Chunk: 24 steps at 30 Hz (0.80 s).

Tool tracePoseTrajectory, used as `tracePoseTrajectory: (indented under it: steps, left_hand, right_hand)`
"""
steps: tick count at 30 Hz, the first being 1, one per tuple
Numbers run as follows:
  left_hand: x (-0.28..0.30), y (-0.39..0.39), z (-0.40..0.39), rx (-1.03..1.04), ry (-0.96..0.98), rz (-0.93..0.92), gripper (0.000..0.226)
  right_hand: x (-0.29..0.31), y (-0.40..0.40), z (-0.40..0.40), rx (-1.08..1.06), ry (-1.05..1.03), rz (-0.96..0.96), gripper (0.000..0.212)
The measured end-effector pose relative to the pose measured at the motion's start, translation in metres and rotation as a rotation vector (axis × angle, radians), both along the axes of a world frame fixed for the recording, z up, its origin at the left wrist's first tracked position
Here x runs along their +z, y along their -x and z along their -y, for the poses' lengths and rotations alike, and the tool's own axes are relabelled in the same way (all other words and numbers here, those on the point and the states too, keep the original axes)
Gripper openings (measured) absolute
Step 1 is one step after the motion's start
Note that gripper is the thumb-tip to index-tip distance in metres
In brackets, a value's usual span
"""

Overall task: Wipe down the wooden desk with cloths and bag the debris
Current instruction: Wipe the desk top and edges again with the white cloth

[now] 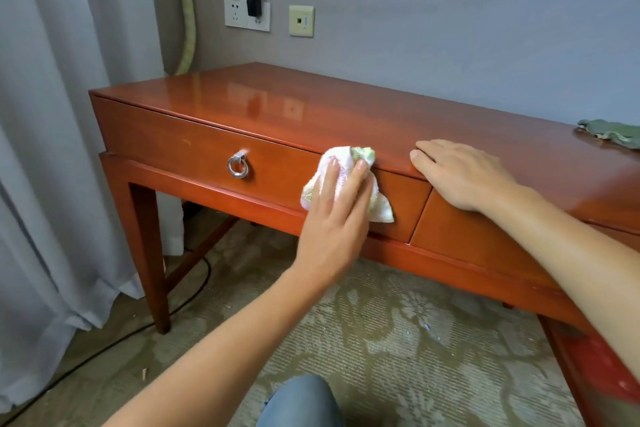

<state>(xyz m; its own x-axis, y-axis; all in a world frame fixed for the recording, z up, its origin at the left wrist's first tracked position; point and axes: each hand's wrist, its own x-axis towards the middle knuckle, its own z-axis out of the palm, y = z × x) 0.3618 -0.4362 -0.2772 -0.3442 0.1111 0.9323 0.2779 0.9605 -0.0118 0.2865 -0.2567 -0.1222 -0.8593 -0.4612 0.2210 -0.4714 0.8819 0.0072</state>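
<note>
A glossy reddish wooden desk (311, 107) stands against the wall. My left hand (334, 215) presses a white, pink and green cloth (356, 158) flat against the front of the left drawer, fingers straight, just under the top edge. My right hand (464, 177) rests palm down on the desk's front edge, to the right of the cloth, fingers extended. A second, dark green cloth (613, 132) lies on the desk top at the far right.
A silver ring pull (237, 165) hangs on the drawer left of the cloth. Grey curtains (52, 114) hang at the left. Wall sockets with a black charger (253, 3) sit above the desk. A black cable (104, 347) runs over the patterned carpet.
</note>
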Motion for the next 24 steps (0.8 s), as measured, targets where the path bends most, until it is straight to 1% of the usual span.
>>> tracePoseTrajectory:
  steps: [2,3,5,8,10,13,14,16,18,19,22,23,24]
  left_hand:
    - [-0.003,-0.002,0.026,0.048,0.098,0.027,0.051]
    - [-0.005,-0.004,0.040,0.074,0.108,0.046,0.050]
    - [-0.007,-0.008,0.058,0.133,0.043,0.110,0.050]
    - [-0.011,-0.016,0.071,0.225,-0.069,0.251,0.051]
    - [-0.013,-0.025,0.087,0.246,-0.113,0.288,0.052]
    - [-0.013,-0.037,0.114,0.274,-0.162,0.214,0.048]
    - [-0.013,-0.040,0.121,0.288,-0.207,0.181,0.048]
    - [-0.009,-0.047,0.142,0.336,-0.368,0.159,0.050]
    - [-0.004,-0.045,0.166,0.365,-0.513,0.175,0.051]
    - [-0.001,-0.042,0.177,0.351,-0.545,0.178,0.053]
    - [0.006,-0.033,0.193,0.263,-0.561,0.191,0.063]
    - [0.008,-0.033,0.203,0.275,-0.570,0.192,0.064]
    - [0.009,-0.031,0.221,0.294,-0.620,0.189,0.066]
  right_hand:
    - [0.002,-0.002,-0.002,0.031,0.003,-0.010,0.058]
    - [0.003,-0.003,-0.003,0.068,-0.002,-0.005,0.057]
    - [0.004,-0.009,0.004,0.157,-0.038,0.049,0.058]
    - [0.006,-0.012,0.044,0.265,-0.144,0.139,0.075]
    - [0.009,-0.006,0.079,0.335,-0.180,0.159,0.075]
    - [0.013,0.000,0.139,0.477,-0.193,0.195,0.070]
    - [0.014,0.000,0.162,0.521,-0.187,0.221,0.071]
    - [0.017,-0.001,0.204,0.571,-0.178,0.274,0.073]
    - [0.019,0.003,0.234,0.566,-0.176,0.303,0.075]
    - [0.019,0.007,0.243,0.558,-0.172,0.308,0.076]
    - [0.015,0.019,0.255,0.555,-0.148,0.298,0.076]
    - [0.013,0.021,0.257,0.560,-0.147,0.288,0.075]
    - [0.011,0.023,0.258,0.563,-0.147,0.276,0.075]
